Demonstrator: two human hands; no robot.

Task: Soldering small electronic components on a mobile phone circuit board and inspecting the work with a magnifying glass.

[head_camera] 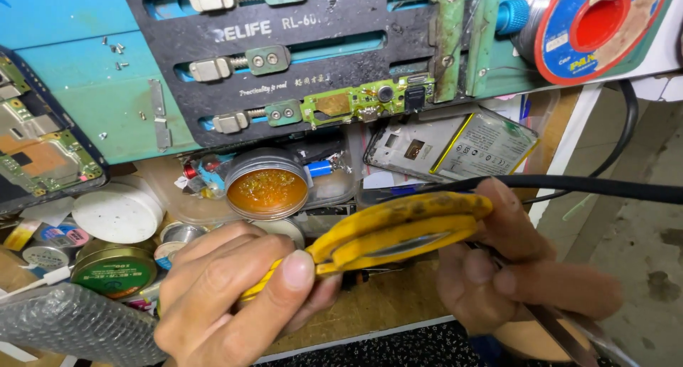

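The left hand (pixel 228 296) has its fingers curled tight round the yellow tool (pixel 384 233) (pliers or snips by the look of the stained grips; the working end is hidden), thumb pressed on top. The tool sits low and centre in the view, above the wooden bench edge, between the two hands. Its long axis runs nearly level, rising a little from lower left to upper right: the looped yellow end points right, toward the right hand (pixel 512 267), and the other end disappears into the left fist.

The right hand is closed too, fingers folded round a thin metal piece (pixel 562 324) that slants down to the right, with the black cable (pixel 569 185) passing over its knuckles.

Risks from here, as a judgement: both hands crowd close, so a slip of the tool could nip the right fingers or the cable. Just behind sits the open flux tin (pixel 267 190), with the circuit board (pixel 363 100) clamped in the black fixture (pixel 299 61) above it; a jerk upward could knock the tin or jar the board. The solder spool (pixel 590 25) stands well apart, top right.
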